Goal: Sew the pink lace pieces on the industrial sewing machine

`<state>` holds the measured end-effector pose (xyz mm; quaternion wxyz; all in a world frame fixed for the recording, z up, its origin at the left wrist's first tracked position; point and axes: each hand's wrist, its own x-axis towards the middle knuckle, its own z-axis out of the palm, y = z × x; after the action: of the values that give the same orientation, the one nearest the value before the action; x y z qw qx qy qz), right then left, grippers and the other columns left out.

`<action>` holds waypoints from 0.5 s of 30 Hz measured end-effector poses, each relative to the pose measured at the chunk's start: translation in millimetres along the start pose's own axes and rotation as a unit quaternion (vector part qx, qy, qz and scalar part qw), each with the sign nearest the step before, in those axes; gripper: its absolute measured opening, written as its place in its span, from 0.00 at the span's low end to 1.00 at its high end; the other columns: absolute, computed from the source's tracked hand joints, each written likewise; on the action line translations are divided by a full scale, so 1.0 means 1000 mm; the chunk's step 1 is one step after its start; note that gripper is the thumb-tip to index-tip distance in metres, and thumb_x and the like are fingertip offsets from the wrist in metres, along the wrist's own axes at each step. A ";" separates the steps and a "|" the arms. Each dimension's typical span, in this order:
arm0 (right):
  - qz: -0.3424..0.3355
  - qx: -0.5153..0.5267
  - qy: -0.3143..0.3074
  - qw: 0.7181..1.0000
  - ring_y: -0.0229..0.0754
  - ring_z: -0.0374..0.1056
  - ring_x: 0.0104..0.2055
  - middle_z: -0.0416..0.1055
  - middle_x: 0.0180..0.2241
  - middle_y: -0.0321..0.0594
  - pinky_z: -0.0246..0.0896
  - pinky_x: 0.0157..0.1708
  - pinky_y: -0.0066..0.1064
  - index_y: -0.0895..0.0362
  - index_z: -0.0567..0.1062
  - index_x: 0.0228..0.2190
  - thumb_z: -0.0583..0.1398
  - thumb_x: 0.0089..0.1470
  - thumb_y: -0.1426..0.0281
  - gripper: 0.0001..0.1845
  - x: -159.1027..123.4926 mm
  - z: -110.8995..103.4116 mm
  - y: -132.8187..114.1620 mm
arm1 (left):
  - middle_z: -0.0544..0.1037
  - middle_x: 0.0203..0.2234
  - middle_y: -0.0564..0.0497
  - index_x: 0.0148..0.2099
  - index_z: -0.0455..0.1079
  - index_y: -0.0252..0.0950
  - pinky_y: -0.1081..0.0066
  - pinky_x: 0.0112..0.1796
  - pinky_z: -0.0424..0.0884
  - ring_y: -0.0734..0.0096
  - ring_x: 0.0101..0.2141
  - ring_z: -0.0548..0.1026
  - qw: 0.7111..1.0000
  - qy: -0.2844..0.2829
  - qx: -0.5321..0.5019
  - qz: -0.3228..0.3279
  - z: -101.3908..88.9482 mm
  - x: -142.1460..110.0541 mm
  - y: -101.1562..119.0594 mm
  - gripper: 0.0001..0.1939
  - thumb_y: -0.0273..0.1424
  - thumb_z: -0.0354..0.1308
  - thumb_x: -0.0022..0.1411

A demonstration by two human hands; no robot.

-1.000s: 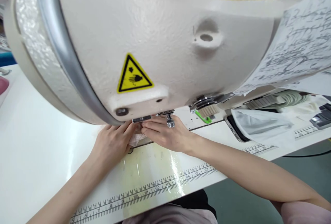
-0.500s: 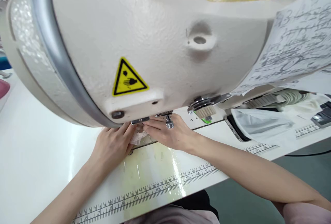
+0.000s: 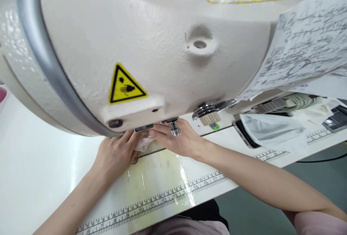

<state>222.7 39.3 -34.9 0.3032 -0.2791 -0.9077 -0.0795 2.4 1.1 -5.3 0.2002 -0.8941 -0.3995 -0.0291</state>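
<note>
A small piece of pale, sheer pinkish fabric point(image 3: 143, 144) lies under the head of a sewing machine point(image 3: 157, 54), between my two hands. My left hand point(image 3: 116, 152) is at its left edge, fingers bent and closed on the fabric, their tips partly hidden beneath the machine head. From the right, my right hand point(image 3: 180, 139) reaches in with fingers together and pressed on the fabric's other side. A metal thread-tension knob point(image 3: 175, 129) hangs in front of that hand. The needle and presser foot are hidden by the machine head.
Printed ruler marks point(image 3: 151, 204) run along the front of the white table point(image 3: 54, 166). To the right lie a phone point(image 3: 245, 135) partly under a grey-white cloth point(image 3: 271, 128), a coiled cable point(image 3: 303, 102) and a dark device point(image 3: 336, 119). A handwritten paper point(image 3: 306, 47) hangs on the machine.
The view has shifted slightly, so the machine appears farther left. Both hands stay at the fabric in nearly the same pose.
</note>
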 end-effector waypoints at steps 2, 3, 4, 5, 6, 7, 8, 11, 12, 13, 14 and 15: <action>-0.014 -0.024 0.020 0.999 0.35 0.68 0.29 0.76 0.31 0.34 0.56 0.28 0.30 0.58 0.74 0.29 0.55 0.57 0.82 0.11 0.000 0.000 0.001 | 0.82 0.39 0.44 0.56 0.68 0.28 0.60 0.34 0.70 0.58 0.28 0.78 1.000 0.003 0.000 0.000 0.000 0.000 0.000 0.20 0.28 0.50 0.65; -0.021 -0.036 0.028 0.999 0.35 0.68 0.28 0.76 0.31 0.34 0.56 0.28 0.30 0.59 0.74 0.29 0.55 0.57 0.82 0.11 -0.001 0.000 0.001 | 0.82 0.40 0.44 0.57 0.68 0.29 0.60 0.33 0.69 0.59 0.28 0.78 1.000 0.007 -0.001 0.001 -0.001 0.000 0.001 0.19 0.28 0.50 0.65; -0.021 -0.040 0.026 0.999 0.34 0.67 0.28 0.76 0.31 0.35 0.57 0.28 0.30 0.59 0.74 0.30 0.54 0.57 0.82 0.11 -0.001 -0.001 0.001 | 0.82 0.41 0.44 0.57 0.68 0.30 0.60 0.33 0.69 0.60 0.28 0.78 1.000 0.015 -0.001 0.002 -0.001 0.000 0.001 0.19 0.27 0.50 0.65; -0.022 -0.044 0.019 0.999 0.34 0.67 0.28 0.76 0.31 0.35 0.57 0.28 0.30 0.59 0.74 0.30 0.54 0.57 0.82 0.11 -0.001 -0.001 0.001 | 0.81 0.43 0.45 0.57 0.68 0.31 0.61 0.34 0.69 0.60 0.29 0.78 1.000 0.026 -0.003 0.006 -0.001 0.000 0.001 0.19 0.26 0.50 0.65; -0.023 -0.048 0.013 0.998 0.34 0.66 0.28 0.76 0.32 0.35 0.58 0.29 0.30 0.59 0.74 0.31 0.53 0.57 0.82 0.12 -0.001 -0.001 0.001 | 0.81 0.45 0.45 0.57 0.68 0.31 0.61 0.34 0.69 0.61 0.31 0.79 0.999 0.039 -0.006 0.015 -0.001 0.000 0.002 0.19 0.25 0.50 0.64; -0.028 -0.050 0.010 0.998 0.34 0.66 0.28 0.76 0.32 0.36 0.59 0.29 0.30 0.59 0.74 0.32 0.53 0.57 0.82 0.12 -0.001 -0.001 0.001 | 0.80 0.47 0.45 0.57 0.68 0.32 0.62 0.35 0.70 0.61 0.35 0.79 0.998 0.053 -0.012 0.026 -0.002 -0.001 0.002 0.20 0.23 0.50 0.64; -0.034 -0.053 0.008 0.998 0.35 0.65 0.28 0.76 0.32 0.36 0.59 0.29 0.30 0.59 0.74 0.32 0.53 0.57 0.82 0.12 -0.001 -0.001 0.001 | 0.79 0.48 0.45 0.57 0.68 0.31 0.63 0.36 0.70 0.62 0.38 0.79 0.997 0.064 -0.022 0.040 -0.002 -0.001 0.002 0.20 0.21 0.50 0.64; -0.049 -0.077 -0.001 0.996 0.35 0.66 0.30 0.77 0.36 0.37 0.58 0.25 0.29 0.59 0.75 0.35 0.53 0.57 0.83 0.13 -0.002 -0.004 -0.002 | 0.79 0.49 0.44 0.57 0.68 0.28 0.65 0.38 0.71 0.63 0.45 0.78 0.992 0.082 -0.060 0.074 -0.002 -0.002 0.000 0.20 0.19 0.50 0.64; -0.051 -0.091 -0.004 0.995 0.34 0.66 0.29 0.77 0.38 0.37 0.57 0.23 0.29 0.59 0.76 0.37 0.54 0.57 0.83 0.13 -0.002 -0.005 -0.003 | 0.79 0.49 0.44 0.57 0.68 0.28 0.66 0.39 0.71 0.63 0.45 0.78 0.991 0.085 -0.069 0.079 -0.002 -0.002 -0.001 0.19 0.20 0.50 0.64; -0.053 -0.107 -0.006 0.993 0.33 0.65 0.28 0.77 0.40 0.37 0.55 0.21 0.29 0.59 0.76 0.39 0.54 0.58 0.83 0.14 -0.002 -0.007 -0.005 | 0.79 0.49 0.44 0.57 0.68 0.28 0.66 0.39 0.71 0.64 0.45 0.78 0.990 0.088 -0.076 0.080 -0.002 -0.003 -0.002 0.19 0.20 0.49 0.64; -0.052 -0.122 -0.007 0.991 0.33 0.64 0.26 0.77 0.41 0.37 0.54 0.20 0.29 0.58 0.76 0.40 0.54 0.58 0.82 0.15 -0.002 -0.008 -0.006 | 0.79 0.49 0.44 0.56 0.68 0.28 0.66 0.38 0.71 0.64 0.45 0.79 0.990 0.089 -0.081 0.079 -0.002 -0.003 -0.004 0.19 0.20 0.49 0.65; -0.051 -0.132 -0.005 0.990 0.32 0.63 0.25 0.77 0.42 0.36 0.53 0.19 0.29 0.58 0.76 0.41 0.54 0.58 0.82 0.15 -0.001 -0.010 -0.008 | 0.79 0.49 0.44 0.56 0.69 0.28 0.66 0.38 0.71 0.64 0.45 0.79 0.989 0.089 -0.085 0.077 -0.002 -0.003 -0.005 0.19 0.21 0.48 0.65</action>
<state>224.3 29.2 -27.9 0.2545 -0.2699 -0.9040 -0.2123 -2.9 1.1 -2.8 0.1601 -0.9297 -0.3063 -0.1274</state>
